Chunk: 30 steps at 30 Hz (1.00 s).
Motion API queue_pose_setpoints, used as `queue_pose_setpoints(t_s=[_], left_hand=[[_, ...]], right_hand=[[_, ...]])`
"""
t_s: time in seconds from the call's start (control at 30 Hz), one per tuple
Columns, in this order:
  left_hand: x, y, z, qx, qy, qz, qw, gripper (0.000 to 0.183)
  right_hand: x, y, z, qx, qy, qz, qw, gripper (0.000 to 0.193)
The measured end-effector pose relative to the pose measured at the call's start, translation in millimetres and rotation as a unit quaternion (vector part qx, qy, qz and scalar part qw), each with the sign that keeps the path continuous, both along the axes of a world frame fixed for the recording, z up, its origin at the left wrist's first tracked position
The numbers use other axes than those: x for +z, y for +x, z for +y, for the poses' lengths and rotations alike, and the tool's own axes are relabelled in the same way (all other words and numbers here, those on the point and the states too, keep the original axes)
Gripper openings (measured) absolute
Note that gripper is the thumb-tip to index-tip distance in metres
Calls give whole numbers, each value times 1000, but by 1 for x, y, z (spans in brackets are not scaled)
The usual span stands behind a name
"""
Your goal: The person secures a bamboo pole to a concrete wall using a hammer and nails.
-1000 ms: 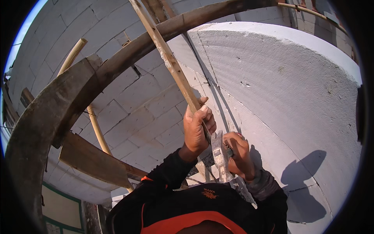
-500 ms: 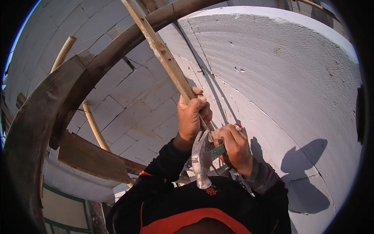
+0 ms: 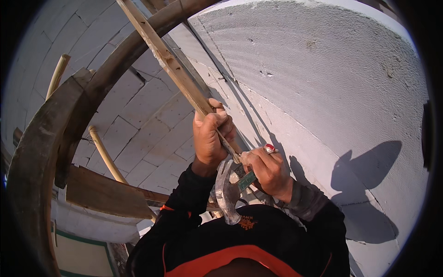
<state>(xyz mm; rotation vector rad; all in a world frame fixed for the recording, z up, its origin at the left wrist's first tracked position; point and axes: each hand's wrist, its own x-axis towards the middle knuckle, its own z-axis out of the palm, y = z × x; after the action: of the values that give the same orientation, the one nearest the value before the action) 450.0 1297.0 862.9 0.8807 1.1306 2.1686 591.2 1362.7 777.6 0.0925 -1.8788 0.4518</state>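
While left hand wraps wooden batten beside pale block wall, right hand grips claw hammer near batten's lower end; work apparently unfinished: batten handheld, completed portion indeterminable.

Hammer handle seemingly green.

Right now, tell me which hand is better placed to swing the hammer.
Probably the right hand: it grips the hammer by its green handle, while the left hand is wrapped around the wooden strip.
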Motion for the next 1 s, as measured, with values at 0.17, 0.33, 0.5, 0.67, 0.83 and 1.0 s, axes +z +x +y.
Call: queue_pose_setpoints(t_s=[0.17,0.33,0.5,0.67,0.83,1.0], left_hand=[[1,-6,-2,-26,17,-2,1000,20],[3,-4,-1,-55,20,-12,998,15],[6,-3,-6,-66,11,0,998,11],[3,-10,-7,-24,9,19,1000,11],[5,-7,-13,-38,2,22,999,11],[6,-2,-22,-43,6,30,999,12]], right_hand=[[-2,5,14,90,-47,-48,994,34],[-16,26,4,88,-286,-94,949,42],[-59,49,-20,-9,-192,71,979,29],[-52,34,-25,-44,-153,-67,985,29],[-62,44,-25,-38,-126,33,991,29],[-63,45,-31,-60,-176,42,982,37]])
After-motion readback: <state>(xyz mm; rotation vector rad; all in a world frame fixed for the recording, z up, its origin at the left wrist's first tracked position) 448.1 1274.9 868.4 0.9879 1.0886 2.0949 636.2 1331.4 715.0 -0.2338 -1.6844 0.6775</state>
